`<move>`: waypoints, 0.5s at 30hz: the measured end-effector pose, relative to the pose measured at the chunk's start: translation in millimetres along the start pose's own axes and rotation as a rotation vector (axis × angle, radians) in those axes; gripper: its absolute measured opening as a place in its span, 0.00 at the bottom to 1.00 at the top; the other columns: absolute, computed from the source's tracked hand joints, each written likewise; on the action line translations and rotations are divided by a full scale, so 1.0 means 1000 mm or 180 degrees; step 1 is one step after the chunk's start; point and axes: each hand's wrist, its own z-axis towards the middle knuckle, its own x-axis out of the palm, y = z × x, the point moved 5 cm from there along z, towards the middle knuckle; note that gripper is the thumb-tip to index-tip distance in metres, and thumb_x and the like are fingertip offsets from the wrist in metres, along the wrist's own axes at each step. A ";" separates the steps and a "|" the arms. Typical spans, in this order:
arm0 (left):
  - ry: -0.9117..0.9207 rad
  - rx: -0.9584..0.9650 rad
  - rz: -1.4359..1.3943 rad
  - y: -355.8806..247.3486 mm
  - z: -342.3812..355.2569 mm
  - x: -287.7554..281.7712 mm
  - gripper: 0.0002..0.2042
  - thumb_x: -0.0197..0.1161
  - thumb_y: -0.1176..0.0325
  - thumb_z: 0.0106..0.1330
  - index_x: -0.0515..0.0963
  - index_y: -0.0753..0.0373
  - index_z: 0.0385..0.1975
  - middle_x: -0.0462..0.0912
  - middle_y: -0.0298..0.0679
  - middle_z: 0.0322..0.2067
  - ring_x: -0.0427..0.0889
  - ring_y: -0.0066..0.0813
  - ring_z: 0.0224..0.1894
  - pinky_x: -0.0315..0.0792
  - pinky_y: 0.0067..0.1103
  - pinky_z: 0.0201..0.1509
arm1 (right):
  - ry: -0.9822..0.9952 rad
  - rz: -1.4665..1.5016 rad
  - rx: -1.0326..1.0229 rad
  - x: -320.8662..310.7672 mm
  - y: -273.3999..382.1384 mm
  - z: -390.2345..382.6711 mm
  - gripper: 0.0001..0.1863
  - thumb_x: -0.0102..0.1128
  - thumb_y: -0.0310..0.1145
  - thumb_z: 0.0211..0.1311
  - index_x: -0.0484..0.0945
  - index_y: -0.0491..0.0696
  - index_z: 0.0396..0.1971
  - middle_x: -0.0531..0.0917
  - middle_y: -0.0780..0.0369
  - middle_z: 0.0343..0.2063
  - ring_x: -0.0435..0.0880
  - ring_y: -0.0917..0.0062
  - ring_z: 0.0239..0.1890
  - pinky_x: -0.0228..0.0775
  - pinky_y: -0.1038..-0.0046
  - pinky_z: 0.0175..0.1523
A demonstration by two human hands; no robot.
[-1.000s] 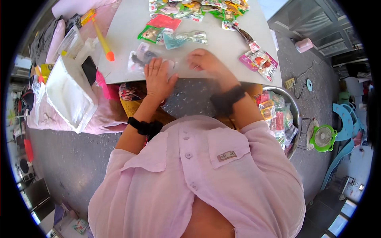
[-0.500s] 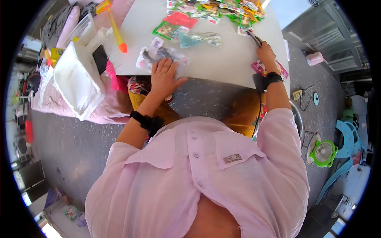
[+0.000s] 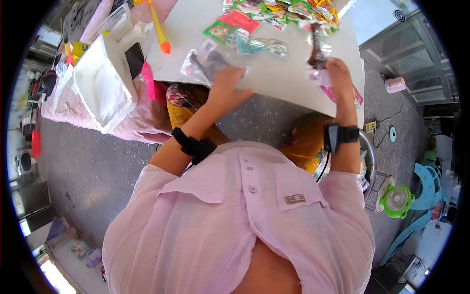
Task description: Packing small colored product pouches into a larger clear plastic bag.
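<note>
My right hand [image 3: 340, 78], over the right side of the pale table, has its fingers closed on a clear packet with dark brown contents [image 3: 317, 46], somewhat blurred. Under that hand, by the table's right edge, a pink packet [image 3: 359, 98] is partly hidden. My left hand [image 3: 226, 88] is at the front edge with thumb and fingers apart, holding nothing. Just beyond it are clear packets with dark contents [image 3: 201, 62]. Farther back, a teal and clear packet [image 3: 262, 46], a green packet [image 3: 219, 32] and a red packet [image 3: 240, 21] lie close together.
Several colourful packets [image 3: 298, 9] are heaped at the table's far side. To the left are a white foam box [image 3: 105, 90], a dark phone [image 3: 134, 60] and a yellow stick with an orange tip [image 3: 159, 24]. A green fan [image 3: 397, 201] stands on the floor at right.
My right hand has come back from near the heap, bringing the dark packet toward me. My left hand has lifted off the clear packets and shifted right. The whole view has shifted slightly.
</note>
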 end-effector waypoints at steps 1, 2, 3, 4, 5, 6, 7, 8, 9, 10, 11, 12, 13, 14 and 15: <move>-0.0050 -0.0022 -0.0731 -0.002 0.002 0.005 0.22 0.57 0.61 0.46 0.63 0.62 0.41 0.66 0.42 0.39 0.64 0.37 0.44 0.56 0.29 0.48 | 0.0321 0.0327 -0.0010 0.011 -0.014 -0.005 0.06 0.47 0.27 0.47 0.70 0.44 0.27 0.72 0.67 0.20 0.69 0.86 0.20 0.61 0.85 0.25; -0.0047 -0.0024 -0.0733 -0.008 0.005 0.006 0.22 0.57 0.61 0.46 0.63 0.62 0.41 0.66 0.42 0.39 0.64 0.37 0.44 0.56 0.29 0.48 | 0.0388 0.0193 0.0278 0.028 -0.015 -0.021 0.06 0.48 0.27 0.48 0.69 0.44 0.28 0.72 0.67 0.21 0.69 0.85 0.22 0.62 0.85 0.27; 0.0142 -0.0772 -0.1851 -0.005 0.007 0.011 0.20 0.56 0.61 0.47 0.63 0.62 0.39 0.66 0.40 0.38 0.64 0.33 0.42 0.58 0.26 0.45 | 0.0588 0.0420 0.0529 0.041 -0.030 -0.027 0.06 0.48 0.28 0.48 0.69 0.43 0.28 0.72 0.66 0.21 0.70 0.84 0.22 0.63 0.84 0.28; 0.0334 -0.1527 -0.2969 -0.005 0.006 0.018 0.18 0.56 0.61 0.49 0.64 0.62 0.38 0.66 0.38 0.38 0.65 0.29 0.41 0.61 0.23 0.43 | 0.1014 0.0689 0.0756 0.058 -0.035 -0.038 0.07 0.49 0.28 0.48 0.69 0.43 0.28 0.73 0.65 0.22 0.71 0.84 0.23 0.64 0.83 0.30; 0.0333 -0.1533 -0.2965 -0.009 0.009 0.015 0.18 0.56 0.61 0.49 0.64 0.62 0.38 0.66 0.38 0.38 0.65 0.29 0.41 0.61 0.23 0.43 | 0.1129 0.0625 0.0859 0.069 -0.038 -0.046 0.07 0.49 0.28 0.48 0.69 0.43 0.28 0.73 0.65 0.22 0.71 0.83 0.23 0.64 0.83 0.30; 0.0531 -0.1964 -0.3588 -0.010 0.009 0.020 0.16 0.55 0.62 0.49 0.65 0.61 0.36 0.67 0.36 0.36 0.66 0.25 0.39 0.61 0.20 0.40 | 0.1244 0.0561 0.0962 0.078 -0.041 -0.053 0.07 0.48 0.28 0.48 0.69 0.43 0.28 0.73 0.65 0.22 0.71 0.83 0.24 0.64 0.83 0.30; 0.0746 -0.2390 -0.4212 -0.012 0.008 0.026 0.13 0.55 0.63 0.50 0.66 0.60 0.34 0.68 0.34 0.34 0.67 0.22 0.37 0.62 0.18 0.37 | 0.1235 0.0563 0.0963 0.082 -0.042 -0.057 0.07 0.48 0.28 0.48 0.69 0.43 0.28 0.73 0.65 0.22 0.71 0.83 0.24 0.64 0.83 0.30; 0.0754 -0.2392 -0.4213 -0.011 0.008 0.027 0.13 0.55 0.63 0.50 0.66 0.60 0.34 0.68 0.34 0.34 0.67 0.22 0.37 0.62 0.18 0.37 | 0.1387 0.0603 0.1033 0.087 -0.044 -0.062 0.07 0.49 0.28 0.48 0.68 0.43 0.29 0.73 0.65 0.24 0.71 0.82 0.25 0.65 0.82 0.31; 0.0816 -0.2308 -0.4490 -0.014 0.009 0.027 0.10 0.53 0.64 0.51 0.67 0.60 0.30 0.68 0.33 0.29 0.66 0.19 0.30 0.61 0.15 0.30 | 0.1540 0.0643 0.1105 0.091 -0.045 -0.067 0.08 0.49 0.28 0.48 0.68 0.43 0.30 0.73 0.64 0.25 0.72 0.82 0.26 0.65 0.82 0.32; 0.0871 -0.2221 -0.4768 -0.017 0.010 0.028 0.07 0.51 0.65 0.51 0.68 0.61 0.26 0.69 0.31 0.24 0.66 0.17 0.23 0.59 0.12 0.24 | 0.1540 0.0640 0.1113 0.092 -0.046 -0.071 0.08 0.49 0.28 0.48 0.68 0.43 0.30 0.73 0.64 0.25 0.72 0.82 0.26 0.65 0.82 0.32; 0.0513 -0.2287 -0.4957 -0.018 0.010 0.028 0.06 0.50 0.66 0.52 0.68 0.61 0.24 0.68 0.30 0.19 0.63 0.15 0.20 0.57 0.12 0.21 | 0.1561 0.1128 0.1100 0.094 -0.043 -0.076 0.08 0.49 0.27 0.48 0.67 0.43 0.30 0.72 0.64 0.26 0.72 0.80 0.28 0.65 0.80 0.33; 0.0508 -0.2298 -0.4962 -0.021 0.010 0.028 0.06 0.50 0.66 0.52 0.68 0.61 0.24 0.68 0.30 0.19 0.63 0.15 0.20 0.57 0.12 0.21 | 0.1577 0.1616 0.1085 0.095 -0.041 -0.081 0.09 0.49 0.27 0.47 0.67 0.42 0.31 0.72 0.63 0.28 0.72 0.79 0.30 0.65 0.78 0.35; 0.0392 -0.2245 -0.5052 -0.024 0.012 0.025 0.06 0.50 0.66 0.52 0.68 0.61 0.24 0.68 0.30 0.19 0.63 0.15 0.20 0.56 0.12 0.21 | 0.1583 0.1612 0.1093 0.095 -0.044 -0.087 0.09 0.49 0.27 0.47 0.67 0.42 0.31 0.72 0.63 0.28 0.72 0.79 0.30 0.65 0.78 0.35; 0.0274 -0.2191 -0.5140 -0.025 0.013 0.024 0.06 0.51 0.66 0.52 0.68 0.61 0.24 0.68 0.30 0.20 0.63 0.14 0.20 0.56 0.12 0.20 | 0.1507 0.2127 0.1162 0.094 -0.049 -0.093 0.10 0.49 0.26 0.47 0.66 0.42 0.32 0.72 0.62 0.29 0.71 0.78 0.32 0.65 0.76 0.36; 0.0264 -0.2198 -0.5142 -0.023 0.011 0.032 0.06 0.51 0.66 0.52 0.68 0.61 0.24 0.68 0.30 0.20 0.63 0.14 0.20 0.56 0.12 0.20 | 0.1421 0.2642 0.1228 0.092 -0.056 -0.097 0.11 0.50 0.25 0.46 0.66 0.42 0.33 0.71 0.61 0.30 0.71 0.76 0.33 0.65 0.74 0.37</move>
